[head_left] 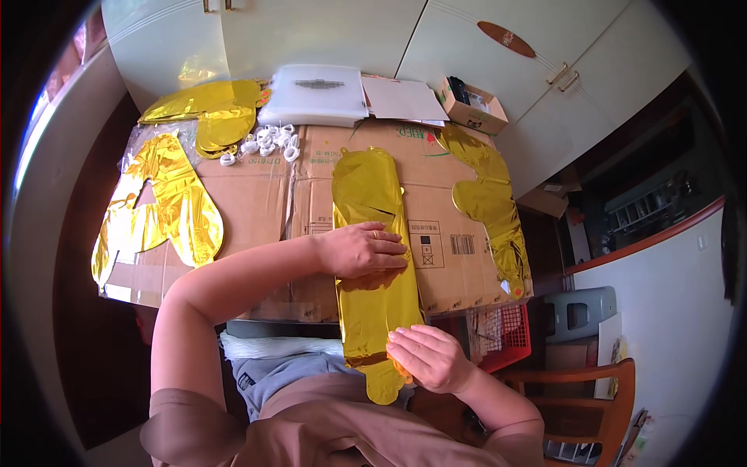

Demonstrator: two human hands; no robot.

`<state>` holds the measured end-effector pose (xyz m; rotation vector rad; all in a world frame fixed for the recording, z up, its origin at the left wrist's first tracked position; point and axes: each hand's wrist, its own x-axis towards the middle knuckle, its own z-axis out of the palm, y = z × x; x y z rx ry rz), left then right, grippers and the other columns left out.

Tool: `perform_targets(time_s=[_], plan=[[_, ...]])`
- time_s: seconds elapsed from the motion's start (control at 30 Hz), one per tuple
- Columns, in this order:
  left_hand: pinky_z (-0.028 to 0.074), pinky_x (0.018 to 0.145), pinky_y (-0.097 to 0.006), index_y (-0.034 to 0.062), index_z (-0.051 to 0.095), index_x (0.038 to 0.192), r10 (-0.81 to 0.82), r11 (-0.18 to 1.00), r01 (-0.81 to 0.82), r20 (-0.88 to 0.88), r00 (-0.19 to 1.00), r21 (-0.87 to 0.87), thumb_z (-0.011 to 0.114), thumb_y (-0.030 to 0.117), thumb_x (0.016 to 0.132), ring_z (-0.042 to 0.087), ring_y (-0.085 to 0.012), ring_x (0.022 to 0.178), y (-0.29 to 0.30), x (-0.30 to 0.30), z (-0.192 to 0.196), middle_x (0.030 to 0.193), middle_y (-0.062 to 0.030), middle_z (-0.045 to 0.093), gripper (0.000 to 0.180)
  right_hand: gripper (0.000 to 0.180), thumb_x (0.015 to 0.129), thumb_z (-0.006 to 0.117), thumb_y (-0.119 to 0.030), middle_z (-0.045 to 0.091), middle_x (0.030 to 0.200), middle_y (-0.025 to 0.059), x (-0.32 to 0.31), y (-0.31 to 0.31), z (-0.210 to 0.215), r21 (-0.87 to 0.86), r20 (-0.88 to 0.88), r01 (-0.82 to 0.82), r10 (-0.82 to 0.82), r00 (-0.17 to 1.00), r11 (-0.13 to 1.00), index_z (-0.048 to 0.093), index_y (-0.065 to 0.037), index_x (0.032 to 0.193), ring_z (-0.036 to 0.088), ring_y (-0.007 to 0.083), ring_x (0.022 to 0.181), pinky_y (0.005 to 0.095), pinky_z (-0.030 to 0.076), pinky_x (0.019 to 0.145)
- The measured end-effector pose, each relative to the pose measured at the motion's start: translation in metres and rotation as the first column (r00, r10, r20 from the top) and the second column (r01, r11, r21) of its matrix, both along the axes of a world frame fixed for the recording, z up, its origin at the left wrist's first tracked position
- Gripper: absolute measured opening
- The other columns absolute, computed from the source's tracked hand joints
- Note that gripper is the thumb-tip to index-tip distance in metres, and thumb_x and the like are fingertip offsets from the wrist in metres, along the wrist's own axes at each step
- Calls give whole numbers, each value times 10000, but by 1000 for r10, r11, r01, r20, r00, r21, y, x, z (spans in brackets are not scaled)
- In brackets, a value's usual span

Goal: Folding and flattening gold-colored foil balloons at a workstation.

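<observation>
A long, flat gold foil balloon (366,311) lies over the middle of the cardboard, its near end hanging past the edge toward my lap. My left hand (362,250) rests flat on its middle, fingers stretched out and a ring on one of them. At the near end my right hand (429,359) is closed on the balloon's right edge. A small orange piece shows beneath its fingers; what exactly they pinch is partly hidden. More gold foil balloons lie flat: an A-shaped one (183,194) at the left, and a curved one (490,198) at the right.
Brown cardboard (311,187) covers the table. Folded gold foil (226,124), white ribbon coils (268,140), a stack of clear plastic bags (315,93) and a small open box (475,107) line the back. A wooden chair (622,397) and red basket (513,338) stand at the right.
</observation>
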<state>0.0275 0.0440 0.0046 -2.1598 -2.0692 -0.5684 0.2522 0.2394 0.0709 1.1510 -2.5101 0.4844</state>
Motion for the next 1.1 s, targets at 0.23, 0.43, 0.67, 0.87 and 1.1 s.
perform_targets(time_s=[0.23, 0.43, 0.67, 0.87, 1.1], plan=[[372, 1145, -515, 182, 548, 1428, -27, 999, 25, -55, 998, -47, 536, 274, 963, 471, -282, 1391, -2, 13, -2, 1466, -112, 525, 475, 258, 852, 656, -113, 732, 1084, 150, 0, -9, 29, -29, 46, 32, -31, 998, 999, 715, 1, 1076, 726, 274, 994, 392, 575, 886], [326, 1175, -483, 206, 434, 1519, -10, 997, 2, -94, 995, -83, 508, 276, 962, 454, -274, 1395, -3, 22, -6, 1480, -112, 491, 566, 326, 795, 674, -81, 734, 1080, 162, -13, -11, 57, -51, 133, 43, -36, 991, 998, 699, 13, 1106, 727, 282, 997, 398, 573, 885], [308, 1173, -468, 195, 428, 1523, -15, 999, 12, -58, 998, -52, 514, 292, 947, 469, -310, 1340, -3, 29, -12, 1437, -108, 490, 591, 385, 714, 703, -24, 740, 1065, 159, -32, -17, 78, -21, 226, 7, -2, 974, 1000, 688, 6, 1098, 730, 286, 978, 403, 574, 868], [345, 1142, -456, 181, 479, 1476, -40, 999, 41, -112, 993, 12, 619, 282, 879, 484, -292, 1283, 2, 31, -8, 1343, -87, 510, 621, 392, 698, 712, -4, 742, 1063, 147, -35, -20, 79, -27, 284, -5, 12, 959, 1000, 688, 0, 1090, 731, 281, 971, 399, 577, 865], [361, 1116, -441, 177, 517, 1446, -31, 999, 34, -60, 998, 41, 643, 294, 862, 492, -309, 1253, 0, 31, -8, 1344, -89, 510, 609, 398, 688, 729, -4, 743, 1054, 144, -39, -19, 78, -42, 303, 4, 9, 953, 999, 691, -2, 1085, 732, 282, 963, 398, 580, 856]])
